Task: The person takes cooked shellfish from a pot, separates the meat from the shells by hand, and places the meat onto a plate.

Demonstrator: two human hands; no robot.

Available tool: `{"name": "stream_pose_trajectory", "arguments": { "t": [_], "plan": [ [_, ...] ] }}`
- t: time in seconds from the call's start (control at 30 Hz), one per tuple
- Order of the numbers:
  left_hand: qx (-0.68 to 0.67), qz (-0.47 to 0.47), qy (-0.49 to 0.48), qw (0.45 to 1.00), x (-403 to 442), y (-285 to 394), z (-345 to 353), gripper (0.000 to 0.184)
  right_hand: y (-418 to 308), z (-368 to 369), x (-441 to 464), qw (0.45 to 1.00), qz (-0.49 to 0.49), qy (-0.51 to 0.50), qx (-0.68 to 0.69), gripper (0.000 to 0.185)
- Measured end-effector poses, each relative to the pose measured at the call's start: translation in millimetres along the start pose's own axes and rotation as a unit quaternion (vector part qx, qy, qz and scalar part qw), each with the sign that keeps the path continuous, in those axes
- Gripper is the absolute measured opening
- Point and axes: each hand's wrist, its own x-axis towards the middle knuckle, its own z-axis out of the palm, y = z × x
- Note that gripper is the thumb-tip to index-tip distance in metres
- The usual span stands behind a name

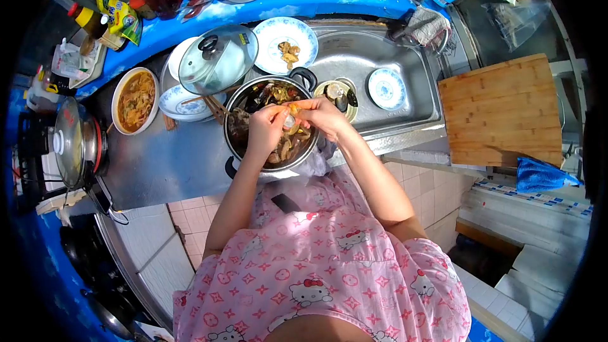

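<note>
Over a steel pot [278,159] of dark and yellowish shellfish, both my hands meet. My left hand [266,130] is closed on a small pale and orange piece [291,117], which looks like an opened shellfish. From the other side, my right hand [322,117] pinches the same piece. A wooden utensil [215,109] leans on the pot's left rim. Just behind the pot, a blue-patterned white plate [269,33] carries a few yellowish pieces of meat [289,52]. Right of my hands, a small bowl [352,113] at the sink's edge contains dark shells.
A glass lid [228,57] rests over dishes behind the pot. The steel sink [405,60] holds a small plate [387,88]. A bowl of food [135,101] and a lidded pan [71,141] stand left. At the right lies a cutting board [500,111]. Bottles line the blue ledge [282,7].
</note>
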Motion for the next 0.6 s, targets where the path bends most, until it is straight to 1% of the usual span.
{"name": "stream_pose_trajectory", "arguments": {
  "t": [0.03,0.17,0.27,0.37,0.43,0.47,0.5,0.53,0.57,0.6],
  "plan": [
    [-0.004,0.005,0.002,1.0,-1,1,1,0.015,0,2,-1,1.0,0.0,0.007,0.009,0.021],
    [-0.037,-0.032,0.02,0.999,-7,-6,7,0.016,0,8,-7,0.998,0.019,0.033,0.056,0.017],
    [-0.039,-0.049,0.022,0.998,-12,-5,9,0.017,9,10,-6,0.997,0.004,0.042,0.061,0.014],
    [-0.05,-0.062,0.019,0.997,-14,-2,8,0.016,5,18,-11,0.997,-0.031,0.074,-0.004,0.014],
    [-0.043,-0.068,0.011,0.997,-12,-3,5,0.015,14,17,-6,0.993,-0.064,0.088,-0.054,0.015],
    [0.04,-0.004,0.03,0.999,-9,-6,3,0.015,17,15,-4,0.989,-0.08,0.094,-0.078,0.015],
    [0.124,0.059,0.048,0.989,-5,-8,-2,0.016,17,14,-4,0.985,-0.078,0.105,-0.109,0.015],
    [0.207,0.122,0.067,0.969,-1,-9,-4,0.017,15,11,-3,0.981,-0.076,0.114,-0.14,0.015],
    [0.174,0.138,0.055,0.973,1,-9,-5,0.018,14,10,-2,0.975,-0.074,0.124,-0.171,0.015],
    [0.142,0.153,0.043,0.977,3,3,-5,0.02,13,9,0,0.973,-0.098,0.121,-0.173,0.014]
  ]
}}
